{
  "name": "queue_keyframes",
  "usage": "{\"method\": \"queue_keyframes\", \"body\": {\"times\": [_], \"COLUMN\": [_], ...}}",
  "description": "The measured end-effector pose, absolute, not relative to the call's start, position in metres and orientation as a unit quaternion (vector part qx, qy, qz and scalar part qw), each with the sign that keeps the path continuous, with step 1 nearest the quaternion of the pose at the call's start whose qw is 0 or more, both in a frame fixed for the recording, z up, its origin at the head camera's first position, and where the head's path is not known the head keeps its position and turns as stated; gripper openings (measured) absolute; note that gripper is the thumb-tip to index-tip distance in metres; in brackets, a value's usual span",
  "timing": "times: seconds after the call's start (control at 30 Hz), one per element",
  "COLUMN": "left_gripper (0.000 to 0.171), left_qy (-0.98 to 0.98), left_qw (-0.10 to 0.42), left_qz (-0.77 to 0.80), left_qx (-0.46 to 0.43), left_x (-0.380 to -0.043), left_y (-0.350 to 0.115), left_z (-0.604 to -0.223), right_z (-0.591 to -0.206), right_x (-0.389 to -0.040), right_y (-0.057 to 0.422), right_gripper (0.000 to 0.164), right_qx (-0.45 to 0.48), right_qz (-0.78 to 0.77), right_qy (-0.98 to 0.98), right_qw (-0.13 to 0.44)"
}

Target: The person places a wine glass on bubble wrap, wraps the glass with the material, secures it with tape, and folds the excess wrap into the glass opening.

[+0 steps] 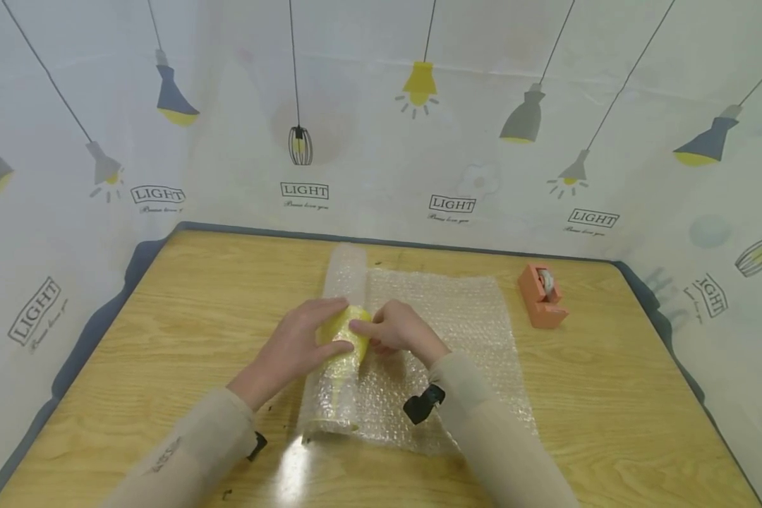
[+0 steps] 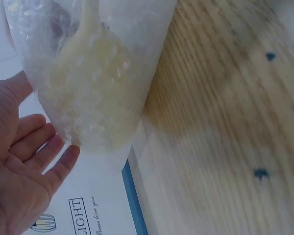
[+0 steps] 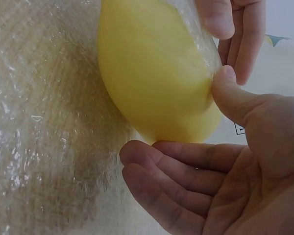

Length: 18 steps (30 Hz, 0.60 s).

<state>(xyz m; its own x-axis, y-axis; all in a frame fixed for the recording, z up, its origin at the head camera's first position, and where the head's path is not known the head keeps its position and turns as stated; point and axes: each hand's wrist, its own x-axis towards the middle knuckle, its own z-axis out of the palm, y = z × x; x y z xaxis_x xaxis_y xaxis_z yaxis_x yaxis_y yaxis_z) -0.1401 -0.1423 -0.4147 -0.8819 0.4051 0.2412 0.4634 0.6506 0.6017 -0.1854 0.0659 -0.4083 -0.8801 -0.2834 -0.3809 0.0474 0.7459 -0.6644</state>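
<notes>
A smooth yellow vase-like thing (image 3: 157, 73), rounded with a narrower neck, lies on its side, partly rolled in bubble wrap (image 1: 444, 317). In the left wrist view its bulb and neck (image 2: 90, 73) show through the clear layers. My left hand (image 1: 298, 339) rests over the rolled side, its loosely extended fingers touching the wrap. On the other side, my right hand (image 1: 396, 328) holds the bare part of the bulb, thumb at the wrap's edge and fingers against the underside. The wrap hides the rest of the yellow thing.
An orange tape dispenser (image 1: 540, 300) with a roll of tape stands at the right rear of the wooden table (image 1: 609, 395). The flat part of the wrap spreads to the right of the roll. Behind the table hangs a white backdrop (image 1: 368, 141) printed with lamps.
</notes>
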Motion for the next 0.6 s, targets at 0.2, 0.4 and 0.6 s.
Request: {"method": "queue_keyframes", "body": {"times": [0.2, 0.4, 0.6], "left_gripper": [0.06, 0.056, 0.061], "left_qy": [-0.898, -0.896, -0.895], "left_qw": [0.051, 0.036, 0.013], "left_qz": [-0.369, -0.376, -0.376], "left_qx": [-0.235, -0.233, -0.24], "left_x": [-0.141, -0.145, -0.149], "left_y": [-0.154, -0.165, -0.168], "left_z": [-0.42, -0.421, -0.425], "right_z": [-0.41, -0.41, -0.408], "right_x": [-0.186, -0.186, -0.186], "right_y": [0.07, 0.075, 0.08], "right_gripper": [0.056, 0.051, 0.047], "right_qx": [-0.067, -0.074, -0.066], "right_qz": [-0.357, -0.352, -0.361], "right_qy": [0.9, 0.9, 0.896], "right_qw": [0.241, 0.245, 0.249]}}
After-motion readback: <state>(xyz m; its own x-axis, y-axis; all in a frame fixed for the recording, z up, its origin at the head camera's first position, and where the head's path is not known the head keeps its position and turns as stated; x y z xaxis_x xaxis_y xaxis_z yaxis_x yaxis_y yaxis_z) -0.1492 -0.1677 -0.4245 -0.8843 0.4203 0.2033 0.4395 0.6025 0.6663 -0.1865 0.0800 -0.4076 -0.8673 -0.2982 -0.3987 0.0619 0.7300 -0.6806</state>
